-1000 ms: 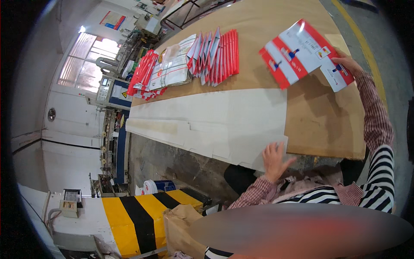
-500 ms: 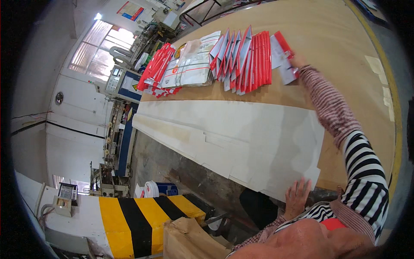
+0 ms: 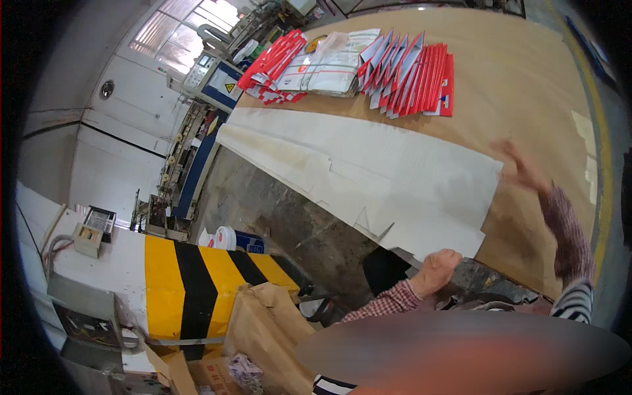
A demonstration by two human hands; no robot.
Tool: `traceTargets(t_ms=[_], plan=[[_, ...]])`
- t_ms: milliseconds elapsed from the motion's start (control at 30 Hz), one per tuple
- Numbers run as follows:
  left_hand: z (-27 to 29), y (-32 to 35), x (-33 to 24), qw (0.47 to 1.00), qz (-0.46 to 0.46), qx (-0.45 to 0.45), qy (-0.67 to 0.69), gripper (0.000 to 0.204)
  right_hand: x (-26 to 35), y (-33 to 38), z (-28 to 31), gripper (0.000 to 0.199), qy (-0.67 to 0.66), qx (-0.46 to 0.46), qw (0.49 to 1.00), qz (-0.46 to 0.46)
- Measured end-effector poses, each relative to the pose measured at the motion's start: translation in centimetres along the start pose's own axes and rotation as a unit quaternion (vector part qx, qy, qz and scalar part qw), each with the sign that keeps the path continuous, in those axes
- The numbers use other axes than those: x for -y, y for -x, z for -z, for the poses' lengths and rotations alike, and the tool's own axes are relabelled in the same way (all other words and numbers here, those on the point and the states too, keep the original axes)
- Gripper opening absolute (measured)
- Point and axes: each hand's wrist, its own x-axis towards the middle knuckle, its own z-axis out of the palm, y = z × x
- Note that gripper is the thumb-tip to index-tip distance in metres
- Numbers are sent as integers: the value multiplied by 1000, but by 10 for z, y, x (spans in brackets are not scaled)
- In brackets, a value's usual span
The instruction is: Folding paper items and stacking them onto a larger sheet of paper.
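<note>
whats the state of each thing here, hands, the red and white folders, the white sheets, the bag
left hand: resting on the near edge of the white sheets, holding nothing
right hand: raised above the table, blurred, empty
white sheets: lying flat, overlapped, overhanging the table edge
red and white folders: fanned in a row, leaning on each other
brown table: paper-covered, bare at the far right
brown paper bag: open, crumpled

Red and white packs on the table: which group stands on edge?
The fanned row of packs at the right stands on edge; the red stack at the left lies slumped flat.
</note>
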Motion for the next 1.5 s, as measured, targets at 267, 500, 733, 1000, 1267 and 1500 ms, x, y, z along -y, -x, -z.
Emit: traceTargets(t_ms=[267,500,733,1000,1267,1500], plan=[[-41,-61,-159,951,-291,-84,-64,10,153,218,-2,47,136,-26,989,-62],[-140,-58,-116,942,-322,-25,-89,48,165,385,26,18,359,-198,882,-233],[-152,-107,-108,976,-10,151,158,29,130,375,32,47,22,-285,798,-531],[-156,-60,-128,943,-296,-30,-150,69,136,328,-10,52,202,-172,941,-211],[-92,-89,-64,938,145,79,305,52,135,330,-14,45,162,-92,956,-227],[-158,-53,-106,941,-281,-22,-189,79,142,335,-17,39,231,-80,940,-237]])
